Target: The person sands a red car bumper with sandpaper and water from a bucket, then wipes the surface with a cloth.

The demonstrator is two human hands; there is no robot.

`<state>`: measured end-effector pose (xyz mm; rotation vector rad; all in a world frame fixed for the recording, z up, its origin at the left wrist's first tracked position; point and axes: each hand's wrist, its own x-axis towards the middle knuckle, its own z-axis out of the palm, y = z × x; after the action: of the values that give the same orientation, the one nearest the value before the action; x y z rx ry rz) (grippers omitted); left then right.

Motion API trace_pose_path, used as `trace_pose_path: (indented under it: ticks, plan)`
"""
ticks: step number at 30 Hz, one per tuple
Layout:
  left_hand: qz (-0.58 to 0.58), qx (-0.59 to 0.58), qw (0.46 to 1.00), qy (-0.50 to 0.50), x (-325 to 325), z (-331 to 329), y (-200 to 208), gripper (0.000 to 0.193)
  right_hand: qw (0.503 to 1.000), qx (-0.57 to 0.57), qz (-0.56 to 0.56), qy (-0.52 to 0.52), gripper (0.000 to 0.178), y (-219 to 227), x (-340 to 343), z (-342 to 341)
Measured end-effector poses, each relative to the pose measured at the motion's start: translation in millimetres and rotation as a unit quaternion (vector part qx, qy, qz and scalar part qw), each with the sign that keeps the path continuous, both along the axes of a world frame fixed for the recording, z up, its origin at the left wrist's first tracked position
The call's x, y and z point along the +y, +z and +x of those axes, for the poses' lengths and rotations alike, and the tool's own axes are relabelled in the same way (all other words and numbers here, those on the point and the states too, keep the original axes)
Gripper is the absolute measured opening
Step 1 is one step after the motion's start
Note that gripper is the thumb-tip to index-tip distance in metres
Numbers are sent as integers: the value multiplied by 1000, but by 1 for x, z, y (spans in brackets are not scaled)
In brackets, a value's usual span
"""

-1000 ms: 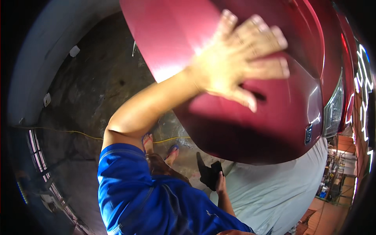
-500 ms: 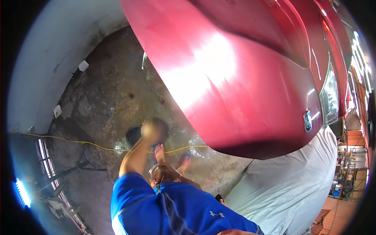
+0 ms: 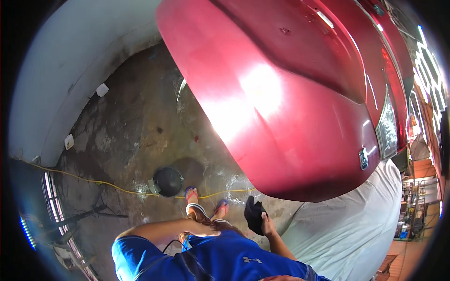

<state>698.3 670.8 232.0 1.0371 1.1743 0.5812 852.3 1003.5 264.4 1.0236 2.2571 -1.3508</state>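
My left hand (image 3: 204, 228) is drawn back against the front of my body, at the hem of the blue shirt (image 3: 225, 250). Its fingers look stretched out, and I see nothing held in them. To the right, my right hand (image 3: 268, 225) is closed around a soft black thing (image 3: 254, 214), perhaps a cloth or a glove, short of the red car panel. The glossy red car panel (image 3: 290, 136) slants across the upper right, with strong light reflected on it. Neither hand touches it.
A dark bucket (image 3: 168, 181) stands on the stained concrete floor (image 3: 140, 122) ahead of my sandalled feet (image 3: 191, 194). A yellow cable (image 3: 108, 184) runs across the floor. Pale sheeting (image 3: 347, 229) hangs below the panel at right. A grey-white wall (image 3: 61, 79) curves along the left.
My left hand, blurred and stretched forward over the bucket before, has come back to my body. My right hand with the black thing has moved forward into fuller view. The view has shifted slightly.
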Motion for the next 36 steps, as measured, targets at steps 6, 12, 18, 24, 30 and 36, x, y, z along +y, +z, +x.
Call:
trace_pose_path:
  ticks: [6, 12, 18, 24, 30, 36]
  plan:
    - [346, 81, 928, 109, 109, -115, 218, 54, 948, 198, 156, 192, 67, -56, 6, 35]
    - [688, 563, 404, 215, 251, -157, 289, 79, 995, -94, 29, 27, 66, -40, -22, 39]
    - [549, 595, 511, 290, 209, -266, 293, 93, 991, -107, 62, -41, 66, -29, -23, 53]
    - [266, 674, 312, 615, 64, -489, 242, 91, 995, -66, -6, -78, 68, -51, -26, 79]
    - [247, 667, 383, 590, 93, -367, 247, 96, 987, -132, 5, -95, 61, -33, -27, 80]
    - [569, 377, 696, 220, 181, -109, 217, 110, 997, -62, 5, -45, 60, -21, -38, 34]
